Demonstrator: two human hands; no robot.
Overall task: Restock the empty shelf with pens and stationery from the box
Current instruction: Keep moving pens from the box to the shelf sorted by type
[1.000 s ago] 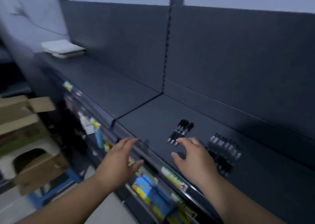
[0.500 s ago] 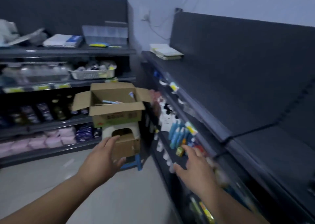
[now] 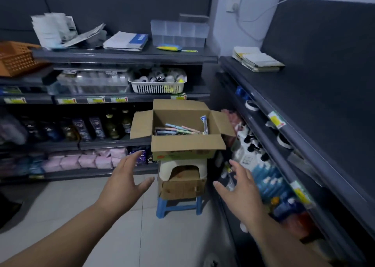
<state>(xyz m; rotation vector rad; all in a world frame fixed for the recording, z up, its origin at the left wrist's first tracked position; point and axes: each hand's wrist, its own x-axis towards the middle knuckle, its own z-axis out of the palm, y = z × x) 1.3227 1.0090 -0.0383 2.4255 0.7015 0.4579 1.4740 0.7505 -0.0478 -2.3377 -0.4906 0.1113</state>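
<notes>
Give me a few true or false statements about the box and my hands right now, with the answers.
1. The cardboard box has its flaps open. True.
2. The box is empty. False: pens lie inside it.
3. The left hand and the right hand both hold nothing. True.
4. The box rests on a trolley. False: it sits on a white stool.
</notes>
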